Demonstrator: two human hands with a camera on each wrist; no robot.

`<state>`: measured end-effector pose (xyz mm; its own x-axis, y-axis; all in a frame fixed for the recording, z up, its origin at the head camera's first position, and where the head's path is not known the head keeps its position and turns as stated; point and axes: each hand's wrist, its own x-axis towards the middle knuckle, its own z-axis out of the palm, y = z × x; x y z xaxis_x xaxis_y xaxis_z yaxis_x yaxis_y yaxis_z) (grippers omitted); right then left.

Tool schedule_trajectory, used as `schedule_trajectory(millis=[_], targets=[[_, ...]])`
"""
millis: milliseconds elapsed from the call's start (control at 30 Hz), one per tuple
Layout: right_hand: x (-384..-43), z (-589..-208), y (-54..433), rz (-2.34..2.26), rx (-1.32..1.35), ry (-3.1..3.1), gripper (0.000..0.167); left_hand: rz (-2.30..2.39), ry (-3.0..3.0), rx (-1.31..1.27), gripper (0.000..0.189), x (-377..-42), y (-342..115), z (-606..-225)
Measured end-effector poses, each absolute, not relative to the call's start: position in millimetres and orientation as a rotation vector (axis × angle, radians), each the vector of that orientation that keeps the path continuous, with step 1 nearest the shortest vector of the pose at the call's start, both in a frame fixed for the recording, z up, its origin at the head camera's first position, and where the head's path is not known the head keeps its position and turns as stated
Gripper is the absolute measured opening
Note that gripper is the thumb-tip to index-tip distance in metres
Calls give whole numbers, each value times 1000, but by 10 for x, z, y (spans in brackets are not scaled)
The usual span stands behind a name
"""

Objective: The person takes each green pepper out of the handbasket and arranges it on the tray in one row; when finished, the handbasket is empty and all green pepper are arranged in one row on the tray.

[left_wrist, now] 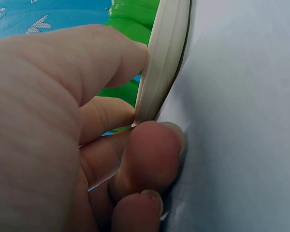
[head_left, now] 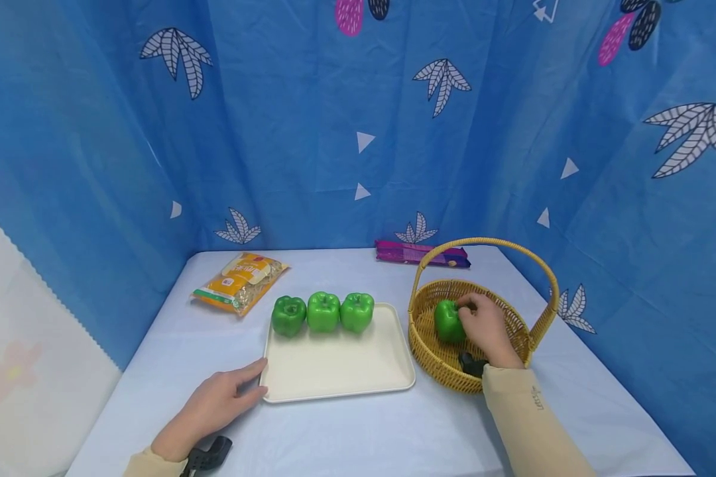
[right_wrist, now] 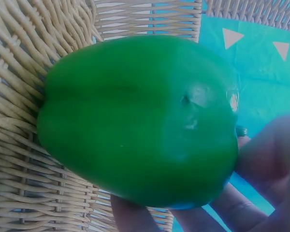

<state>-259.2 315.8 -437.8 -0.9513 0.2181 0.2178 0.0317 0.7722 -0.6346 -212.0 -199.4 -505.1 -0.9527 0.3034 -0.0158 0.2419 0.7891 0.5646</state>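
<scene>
My right hand [head_left: 483, 324] is inside the wicker basket [head_left: 432, 361], with fingers and thumb holding a green bell pepper [head_left: 447, 323] near its stem. In the right wrist view that pepper [right_wrist: 135, 121] fills the middle, close to the woven wall, with fingertips at its lower side. My left hand [head_left: 217, 401] touches the left edge of a cream tray [head_left: 340, 371], thumb and forefinger apart along the rim. Its other fingers curl low by the tablecloth in the left wrist view. Three green bell peppers [head_left: 323, 313] sit in a row along the tray's back edge.
An orange food packet [head_left: 238, 281] lies at the back left. A purple packet [head_left: 406, 252] lies behind the basket. The basket's tall handle [head_left: 483, 241] arches over my right hand. Blue patterned curtains [head_left: 310, 132] surround the white-covered table [head_left: 358, 437].
</scene>
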Motion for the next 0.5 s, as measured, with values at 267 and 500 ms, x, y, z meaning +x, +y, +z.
schedule_trajectory(millis=[267,500], targets=[[-2608,-4368,3152,984,-189,-2776,64,879,2878,446,61,-2131,-1997,-5053],[-2619,-4377,3153,1000,-170,-2774,64,865,2876,438,61,-2120,-1992,-5048]])
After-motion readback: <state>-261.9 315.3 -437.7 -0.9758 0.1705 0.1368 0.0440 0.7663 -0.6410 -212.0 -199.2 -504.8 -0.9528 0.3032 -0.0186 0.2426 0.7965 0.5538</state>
